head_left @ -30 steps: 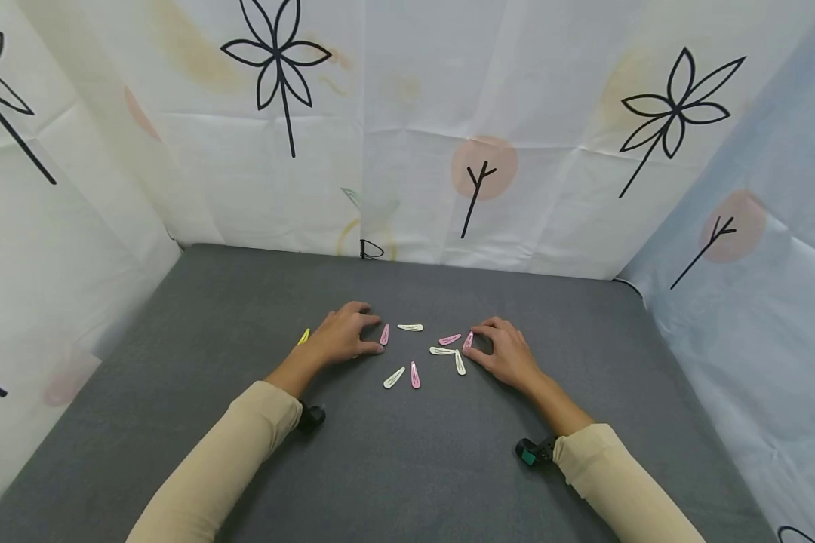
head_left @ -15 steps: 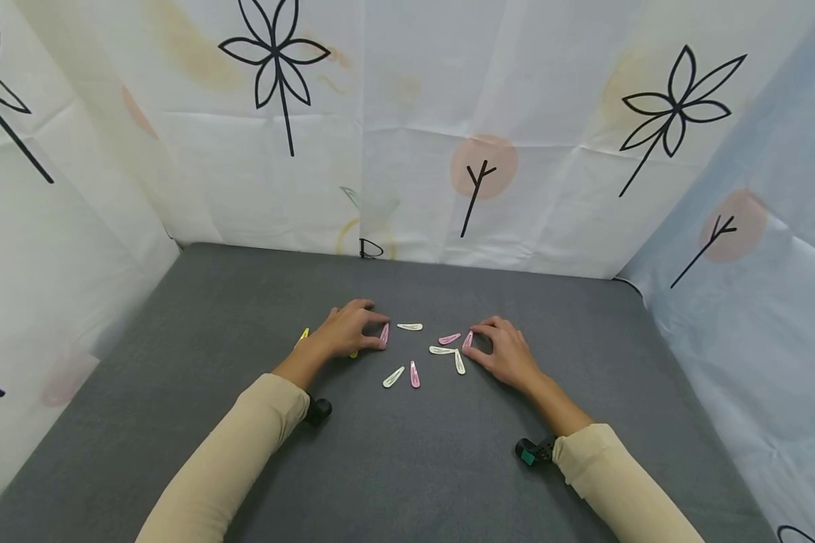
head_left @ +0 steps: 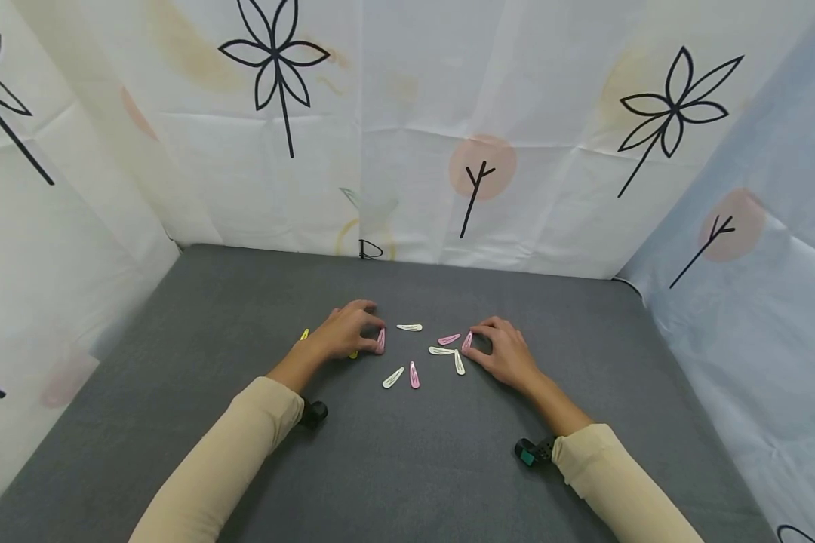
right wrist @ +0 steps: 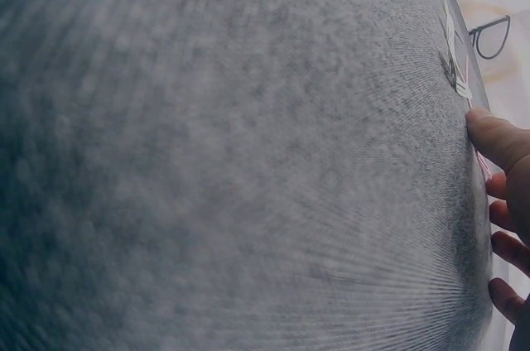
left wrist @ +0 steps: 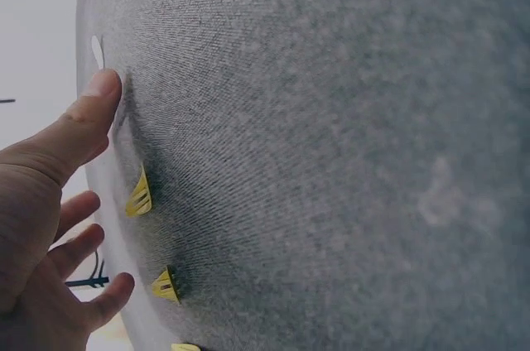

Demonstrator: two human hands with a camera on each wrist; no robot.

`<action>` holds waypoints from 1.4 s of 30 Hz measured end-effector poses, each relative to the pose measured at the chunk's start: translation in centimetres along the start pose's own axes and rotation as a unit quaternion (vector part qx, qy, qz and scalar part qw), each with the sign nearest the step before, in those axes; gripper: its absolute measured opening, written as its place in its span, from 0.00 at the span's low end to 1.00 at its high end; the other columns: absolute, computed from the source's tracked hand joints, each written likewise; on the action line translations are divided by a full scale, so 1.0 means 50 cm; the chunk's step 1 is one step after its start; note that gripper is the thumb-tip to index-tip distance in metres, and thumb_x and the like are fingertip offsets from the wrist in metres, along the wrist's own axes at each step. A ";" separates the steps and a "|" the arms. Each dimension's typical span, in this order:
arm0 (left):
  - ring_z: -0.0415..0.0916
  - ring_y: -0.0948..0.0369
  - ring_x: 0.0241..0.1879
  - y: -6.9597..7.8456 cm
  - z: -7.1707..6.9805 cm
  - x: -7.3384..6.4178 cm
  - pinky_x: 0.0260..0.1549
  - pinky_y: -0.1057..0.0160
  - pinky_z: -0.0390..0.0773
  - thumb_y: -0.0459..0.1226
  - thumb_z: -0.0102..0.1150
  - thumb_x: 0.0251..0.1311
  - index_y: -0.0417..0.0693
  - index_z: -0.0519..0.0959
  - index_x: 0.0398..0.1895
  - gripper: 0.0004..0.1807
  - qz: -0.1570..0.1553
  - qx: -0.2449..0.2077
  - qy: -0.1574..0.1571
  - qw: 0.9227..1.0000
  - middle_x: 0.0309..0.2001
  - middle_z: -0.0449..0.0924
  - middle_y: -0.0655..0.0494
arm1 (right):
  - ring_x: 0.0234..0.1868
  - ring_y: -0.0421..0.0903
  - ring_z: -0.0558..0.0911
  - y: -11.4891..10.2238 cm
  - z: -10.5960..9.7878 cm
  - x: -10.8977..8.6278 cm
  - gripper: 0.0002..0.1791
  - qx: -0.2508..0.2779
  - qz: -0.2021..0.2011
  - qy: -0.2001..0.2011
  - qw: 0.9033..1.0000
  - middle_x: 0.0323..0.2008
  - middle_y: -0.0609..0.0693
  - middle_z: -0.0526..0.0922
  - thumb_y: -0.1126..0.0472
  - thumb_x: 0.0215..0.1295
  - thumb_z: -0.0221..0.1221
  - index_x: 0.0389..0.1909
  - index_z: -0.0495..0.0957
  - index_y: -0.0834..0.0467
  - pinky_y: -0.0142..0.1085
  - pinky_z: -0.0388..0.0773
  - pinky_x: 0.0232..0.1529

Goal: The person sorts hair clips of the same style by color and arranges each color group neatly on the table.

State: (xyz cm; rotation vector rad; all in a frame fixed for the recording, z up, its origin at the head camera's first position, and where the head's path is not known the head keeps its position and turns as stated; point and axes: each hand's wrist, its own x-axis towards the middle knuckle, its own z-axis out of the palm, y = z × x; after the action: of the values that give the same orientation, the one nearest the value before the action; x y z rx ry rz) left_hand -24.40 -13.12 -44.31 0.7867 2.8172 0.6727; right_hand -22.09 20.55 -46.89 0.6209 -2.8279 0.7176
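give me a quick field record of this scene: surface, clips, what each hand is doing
surface: grey cloth table, printed curtain walls around it
clips: pink clips and white clips scattered between the hands; yellow clips under the left hand
left hand: fingertips touch a pink clip
right hand: fingertips touch another pink clip
grip: whether either clip is pinched cannot be told
sleeves: beige
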 end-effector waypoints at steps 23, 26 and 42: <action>0.66 0.41 0.66 -0.082 -0.052 -0.206 0.54 0.32 0.68 0.42 0.81 0.47 0.42 0.88 0.50 0.26 0.030 0.039 0.077 0.996 0.67 0.70 0.37 | 0.56 0.60 0.76 0.002 0.000 -0.001 0.25 0.005 -0.008 0.004 1.000 0.51 0.58 0.80 0.52 0.61 0.72 0.54 0.83 0.64 0.60 0.69 0.54; 0.66 0.40 0.67 -0.096 -0.056 -0.231 0.55 0.30 0.67 0.43 0.81 0.46 0.42 0.88 0.50 0.26 0.020 0.036 0.075 0.996 0.67 0.69 0.37 | 0.56 0.59 0.76 0.001 -0.001 -0.001 0.25 0.005 -0.009 0.005 1.000 0.51 0.58 0.80 0.52 0.60 0.72 0.54 0.83 0.64 0.60 0.69 0.54; 0.65 0.36 0.67 -0.139 -0.055 -0.278 0.55 0.30 0.67 0.46 0.78 0.51 0.45 0.86 0.55 0.28 -0.003 0.034 0.050 0.998 0.67 0.69 0.34 | 0.56 0.60 0.76 -0.003 0.000 -0.001 0.25 0.008 -0.006 0.008 1.000 0.51 0.59 0.80 0.53 0.61 0.72 0.54 0.83 0.64 0.61 0.68 0.55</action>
State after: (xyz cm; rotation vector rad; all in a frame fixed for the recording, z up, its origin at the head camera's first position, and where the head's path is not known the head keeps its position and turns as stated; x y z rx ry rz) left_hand -16.39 -26.72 -44.83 0.7751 2.9458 0.6348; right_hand -21.95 20.45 -46.83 0.6325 -2.8036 0.7414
